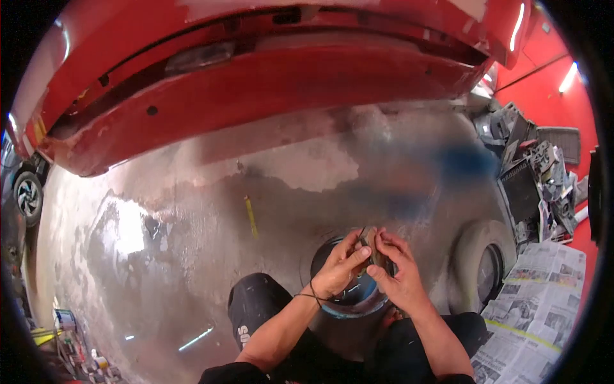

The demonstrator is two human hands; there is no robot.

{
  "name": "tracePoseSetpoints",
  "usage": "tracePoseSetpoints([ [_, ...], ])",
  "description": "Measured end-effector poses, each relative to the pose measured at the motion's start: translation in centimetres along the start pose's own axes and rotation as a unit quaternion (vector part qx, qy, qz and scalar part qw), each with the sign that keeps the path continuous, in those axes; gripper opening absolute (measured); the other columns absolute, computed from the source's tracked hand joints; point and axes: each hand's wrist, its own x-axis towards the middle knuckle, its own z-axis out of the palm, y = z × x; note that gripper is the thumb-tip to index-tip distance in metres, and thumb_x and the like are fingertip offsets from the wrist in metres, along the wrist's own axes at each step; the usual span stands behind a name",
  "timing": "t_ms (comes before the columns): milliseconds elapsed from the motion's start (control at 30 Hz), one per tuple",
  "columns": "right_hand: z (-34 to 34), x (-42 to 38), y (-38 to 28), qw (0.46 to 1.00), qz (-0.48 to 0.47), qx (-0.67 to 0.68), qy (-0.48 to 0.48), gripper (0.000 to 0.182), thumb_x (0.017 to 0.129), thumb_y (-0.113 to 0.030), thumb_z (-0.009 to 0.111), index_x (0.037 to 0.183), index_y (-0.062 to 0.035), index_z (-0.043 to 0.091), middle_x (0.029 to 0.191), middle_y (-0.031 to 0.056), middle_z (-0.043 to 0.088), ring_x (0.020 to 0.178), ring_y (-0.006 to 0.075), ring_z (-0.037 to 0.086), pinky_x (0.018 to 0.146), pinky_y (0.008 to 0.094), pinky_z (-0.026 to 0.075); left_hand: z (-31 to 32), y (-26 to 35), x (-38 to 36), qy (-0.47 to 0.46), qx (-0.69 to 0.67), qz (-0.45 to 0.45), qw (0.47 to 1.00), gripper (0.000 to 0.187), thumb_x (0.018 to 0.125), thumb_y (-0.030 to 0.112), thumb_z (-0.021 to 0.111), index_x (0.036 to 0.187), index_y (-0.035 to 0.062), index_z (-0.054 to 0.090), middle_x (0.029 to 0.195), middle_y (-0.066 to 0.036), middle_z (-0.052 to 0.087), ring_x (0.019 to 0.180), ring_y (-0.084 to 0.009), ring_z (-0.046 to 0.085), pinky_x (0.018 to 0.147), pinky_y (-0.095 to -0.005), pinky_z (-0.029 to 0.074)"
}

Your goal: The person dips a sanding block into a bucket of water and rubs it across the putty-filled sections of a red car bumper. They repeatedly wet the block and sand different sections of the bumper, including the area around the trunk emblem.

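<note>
Over a round bucket (pixel 350 314) with a bluish rim, both hands meet at a small, flat, brownish piece (pixel 377 251). It looks like a folded sheet, but its exact kind is too small to make out. My left hand (pixel 342 267) pinches it from the left between thumb and fingers and wears a dark cord round the wrist. On the other side, my right hand (pixel 401 272) has its curled fingers and thumb on the same piece. The hands hide part of the bucket's opening, where dark, shiny liquid shows.
A red car bumper (pixel 268 83) with dull patches spans the top. The concrete floor (pixel 185 256) is wet in places and bears a yellow strip (pixel 251 216). At right are a tire (pixel 465 269), newspaper sheets (pixel 534 313) and piled car parts (pixel 543 169); bottles (pixel 97 360) stand lower left.
</note>
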Motion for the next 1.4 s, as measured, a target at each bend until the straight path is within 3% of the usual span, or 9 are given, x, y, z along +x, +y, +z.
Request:
tracePoseSetpoints([
  [400,3.0,-1.6,6.2,0.990,0.143,-0.005,0.000,0.042,0.097,-0.016,0.085,0.133,-0.0022,0.069,0.134,0.0176,0.072,0.129,0.0340,0.070,0.110,0.0395,0.054,-4.5,-0.9,2.6,0.043,0.284,-0.046,0.957,0.054,0.108,0.035,0.067,0.153,0.0057,0.061,0.146,-0.009,0.067,0.143,-0.0253,0.059,0.124,-0.0393,0.040],
  [500,5.4,-2.4,8.9,0.967,0.217,-0.086,-0.098,0.047,0.093,-0.020,0.086,0.134,-0.0038,0.069,0.128,0.0180,0.075,0.121,0.0330,0.074,0.104,0.0405,0.057,-6.2,0.7,2.6,0.173,0.603,-0.037,0.778,0.075,0.107,0.061,0.060,0.164,0.0128,0.051,0.168,-0.020,0.053,0.159,-0.0446,0.045,0.130,-0.0737,0.021],
  [633,11.3,-3.5,14.5,0.877,0.184,-0.374,-0.240,0.048,0.093,-0.027,0.079,0.136,-0.0060,0.070,0.121,0.0196,0.081,0.118,0.0378,0.078,0.099,0.0498,0.061,-9.5,-1.4,2.6,0.154,0.724,-0.185,0.646,0.069,0.112,0.059,0.052,0.166,0.0174,0.048,0.174,-0.018,0.047,0.162,-0.0494,0.039,0.128,-0.0813,0.018],
  [767,17.9,-3.0,18.9,0.759,0.190,-0.463,-0.418,0.056,0.095,-0.025,0.077,0.149,-0.0090,0.068,0.146,0.0186,0.073,0.137,0.0411,0.068,0.118,0.0508,0.054,-13.7,-4.6,3.4,0.172,0.687,-0.135,0.693,0.056,0.114,0.049,0.049,0.163,0.0212,0.052,0.168,-0.018,0.054,0.156,-0.0479,0.047,0.125,-0.0835,0.023],
  [900,20.1,-3.5,22.9,0.790,0.267,-0.387,-0.394,0.051,0.093,-0.023,0.077,0.143,-0.0097,0.075,0.146,0.0187,0.073,0.137,0.0406,0.068,0.118,0.0516,0.054,-13.3,-3.7,2.7,0.190,0.664,-0.098,0.716,0.053,0.114,0.050,0.050,0.153,0.0167,0.061,0.148,-0.021,0.070,0.142,-0.0470,0.061,0.121,-0.0752,0.037],
  [1000,13.2,0.2,8.1,0.731,0.201,-0.478,-0.443,0.032,0.088,-0.019,0.075,0.117,-0.0113,0.085,0.122,0.0185,0.082,0.120,0.0374,0.077,0.108,0.0541,0.057,-14.0,-5.0,2.7,0.244,0.621,-0.017,0.745,0.052,0.113,0.053,0.052,0.141,0.0132,0.071,0.126,-0.023,0.078,0.126,-0.0467,0.071,0.112,-0.0632,0.050],
  [1100,4.6,4.2,2.9,0.809,0.051,-0.417,-0.411,0.041,0.094,-0.035,0.083,0.130,-0.0162,0.078,0.132,0.0156,0.077,0.128,0.0409,0.070,0.108,0.0587,0.055,-15.6,-6.1,3.4,0.296,0.553,0.027,0.779,0.056,0.111,0.058,0.055,0.134,0.0111,0.074,0.118,-0.022,0.080,0.120,-0.0448,0.074,0.105,-0.0549,0.055],
  [1233,-4.8,11.0,-7.0,0.882,-0.143,-0.417,-0.165,0.046,0.102,-0.036,0.075,0.146,-0.0240,0.069,0.144,0.0117,0.069,0.140,0.0437,0.059,0.122,0.0614,0.041,-13.3,-4.4,2.6,0.264,0.600,-0.012,0.755,0.059,0.108,0.061,0.059,0.135,0.0107,0.074,0.120,-0.023,0.080,0.119,-0.0455,0.074,0.106,-0.0539,0.056],
  [1400,-10.1,21.3,-21.3,0.748,-0.517,-0.383,0.162,0.065,0.080,-0.013,0.088,0.141,-0.0259,0.074,0.136,0.0016,0.069,0.127,0.0337,0.062,0.107,0.0518,0.051,-13.0,-4.4,2.8,0.289,0.652,-0.047,0.699,0.059,0.105,0.061,0.064,0.136,0.0116,0.074,0.121,-0.023,0.080,0.119,-0.0455,0.074,0.105,-0.0533,0.058],
])
